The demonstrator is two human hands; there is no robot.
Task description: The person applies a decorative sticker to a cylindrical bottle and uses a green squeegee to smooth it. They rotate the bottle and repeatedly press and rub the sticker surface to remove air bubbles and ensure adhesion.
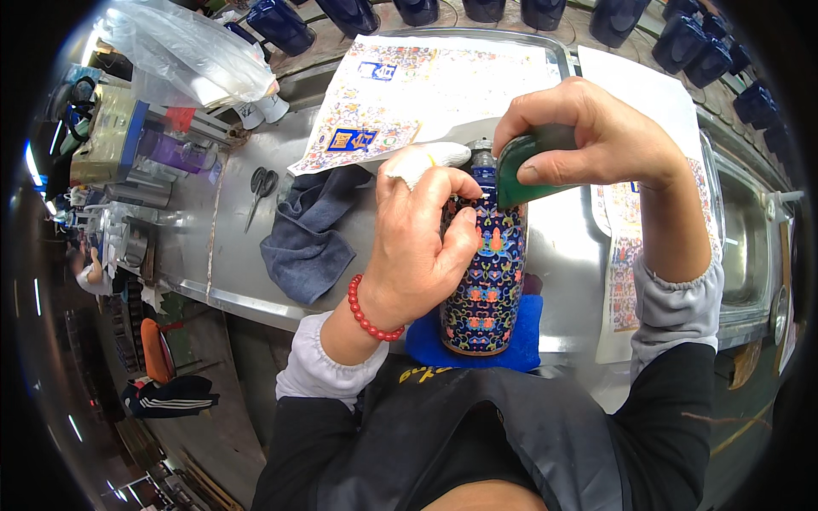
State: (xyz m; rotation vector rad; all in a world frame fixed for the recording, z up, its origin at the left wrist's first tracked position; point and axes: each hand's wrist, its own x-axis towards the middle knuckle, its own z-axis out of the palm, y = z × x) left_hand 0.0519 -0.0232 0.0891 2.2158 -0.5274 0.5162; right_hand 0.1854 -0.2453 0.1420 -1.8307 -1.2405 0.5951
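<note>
A dark blue bottle [484, 294] covered in a colourful floral pattern lies in front of me, its narrow neck pointing away. My left hand [426, 238], with a red bead bracelet at the wrist, has its thumb and fingers curled against the bottle's upper left side. White coverings wrap some of its fingers. In my right hand [596, 140] is a flat green scraper [532, 175], pinched between thumb and fingers, its edge at the bottle's shoulder. Beneath the bottle's base is a blue cloth [520, 336].
Printed pattern sheets [477, 85] lie on the metal worktop [230, 230]; another sheet [622, 281] is at right. A grey-blue towel [311, 234] and scissors [260, 189] lie left. Plain blue bottles [281, 25] line the far side. A metal sink [745, 247] sits far right.
</note>
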